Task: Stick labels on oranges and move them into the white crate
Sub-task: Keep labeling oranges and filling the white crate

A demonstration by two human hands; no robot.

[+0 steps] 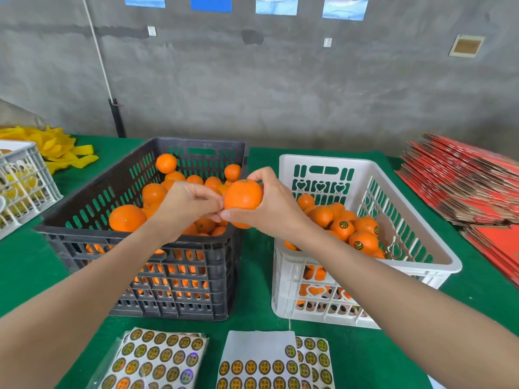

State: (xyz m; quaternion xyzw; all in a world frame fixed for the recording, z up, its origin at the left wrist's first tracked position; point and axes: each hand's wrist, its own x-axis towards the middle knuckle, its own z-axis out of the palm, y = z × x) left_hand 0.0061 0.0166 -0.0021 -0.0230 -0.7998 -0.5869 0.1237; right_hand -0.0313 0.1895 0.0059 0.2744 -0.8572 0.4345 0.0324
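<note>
Labelling step: right hand [269, 203] grips a glossy round orange [243, 195] just left of the white plastic crate [286, 164], left hand [188, 203] pinching at its left side. Next, I'd guess: press the sticker flat, swing right, set it among the labelled oranges [344, 227] in that crate. Label itself hidden under fingers, can't confirm it's on; gold-and-black sticker sheets [157, 357] nearer than the crate run off frame.

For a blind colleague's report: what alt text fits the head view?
The left hand and right hand hold one orange above a black crate of plain oranges, beside a white crate of labelled ones. Sticker sheets lie on the green table.
</note>
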